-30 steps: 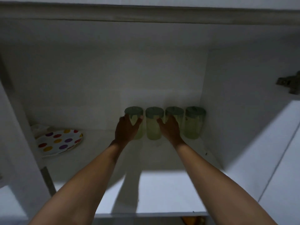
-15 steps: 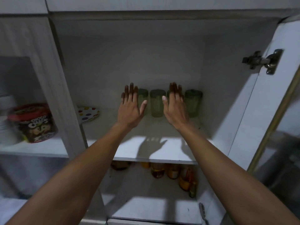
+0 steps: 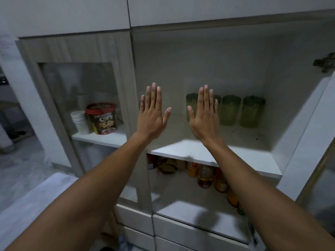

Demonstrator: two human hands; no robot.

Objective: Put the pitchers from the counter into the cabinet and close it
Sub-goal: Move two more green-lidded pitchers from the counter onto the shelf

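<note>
Several pale green pitchers with dark green lids [image 3: 231, 110] stand in a row at the back of the upper cabinet shelf [image 3: 235, 158]. My left hand [image 3: 153, 113] is raised flat in front of the cabinet, fingers spread, holding nothing. My right hand [image 3: 204, 113] is raised the same way and hides part of the leftmost pitchers. Both hands are well in front of the pitchers, not touching them. The cabinet door [image 3: 308, 142] stands open at the right, its hinge [image 3: 326, 63] visible above.
Bottles and jars [image 3: 204, 176] fill the lower shelf. Behind a shut glass door [image 3: 81, 105] on the left sit a red-lidded cereal tub [image 3: 102, 118] and stacked white cups [image 3: 79, 122]. Drawers [image 3: 190, 230] lie below. A grey counter [image 3: 27, 205] is at lower left.
My hands let go of the pitchers and drew back out of the cabinet, opening flat. The view pulled back, showing the left compartment, lower shelf and drawers.
</note>
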